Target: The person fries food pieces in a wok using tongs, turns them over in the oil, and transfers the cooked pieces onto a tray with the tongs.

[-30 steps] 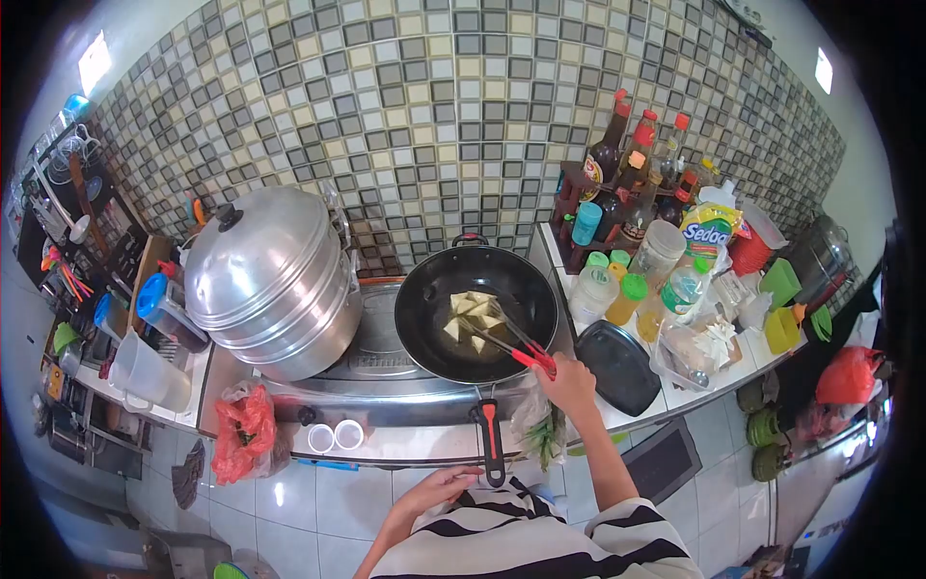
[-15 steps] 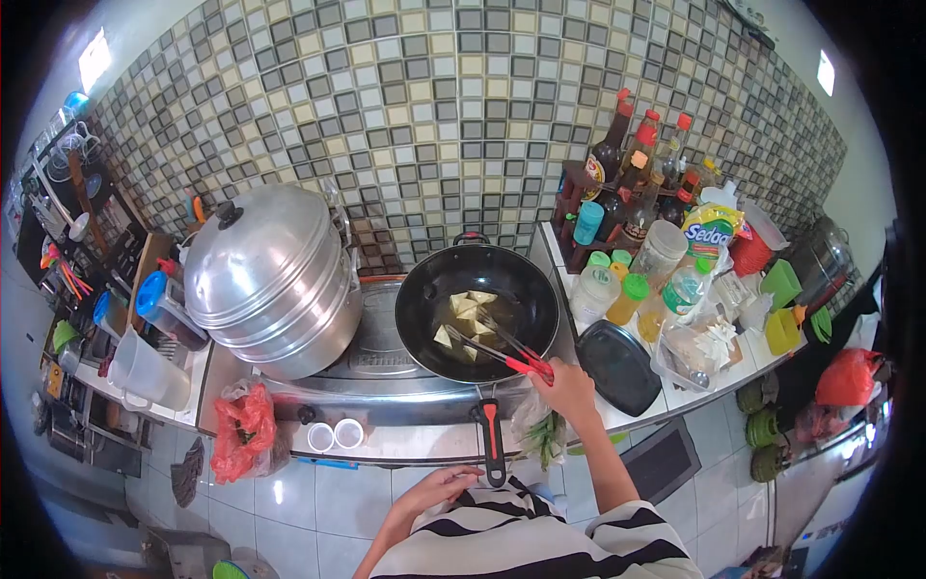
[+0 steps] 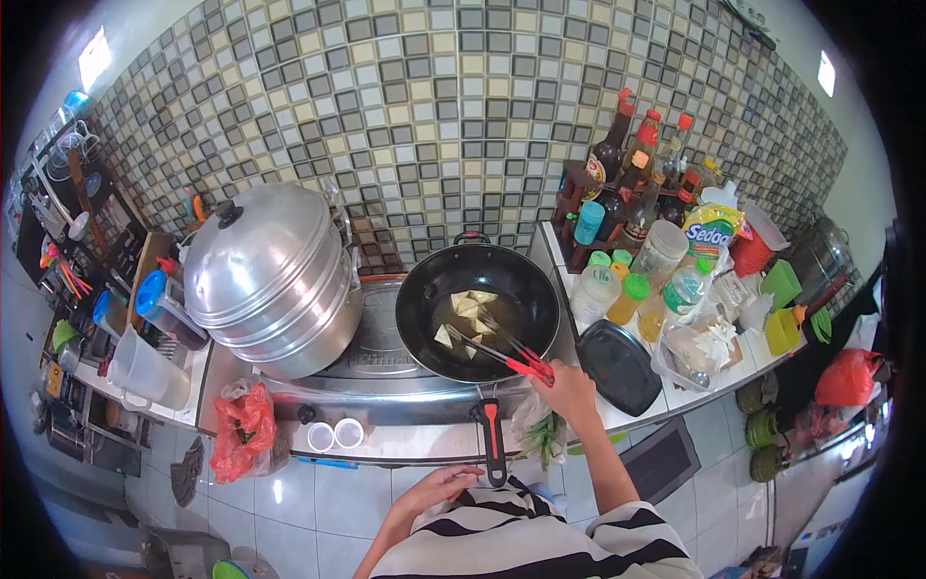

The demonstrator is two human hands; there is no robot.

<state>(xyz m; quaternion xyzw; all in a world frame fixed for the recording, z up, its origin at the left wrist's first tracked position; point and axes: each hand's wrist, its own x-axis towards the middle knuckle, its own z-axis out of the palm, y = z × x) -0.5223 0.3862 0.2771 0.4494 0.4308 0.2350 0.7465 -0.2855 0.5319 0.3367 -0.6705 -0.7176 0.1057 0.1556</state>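
Observation:
My right hand [image 3: 571, 394] is closed around the red grips of metal tongs [image 3: 515, 359]. The tongs' two arms are apart and reach into a black wok [image 3: 422, 289] on the stove. Several pale, triangular food pieces [image 3: 471, 303] lie in oil at the wok's middle, by the tong tips. Whether the tips pinch a piece, I cannot make out. The wok's black and red handle [image 3: 493, 444] points toward my body. Beside the handle's end, my left hand [image 3: 446, 485] rests against my striped shirt with fingers loosely extended, holding nothing visible.
A tall metal steamer pot [image 3: 275, 280] stands left of the wok. To the right are a black tray [image 3: 619, 367], several jars and sauce bottles [image 3: 610, 145]. Two white cups [image 3: 335, 435] and a red plastic bag [image 3: 243, 429] sit along the front edge.

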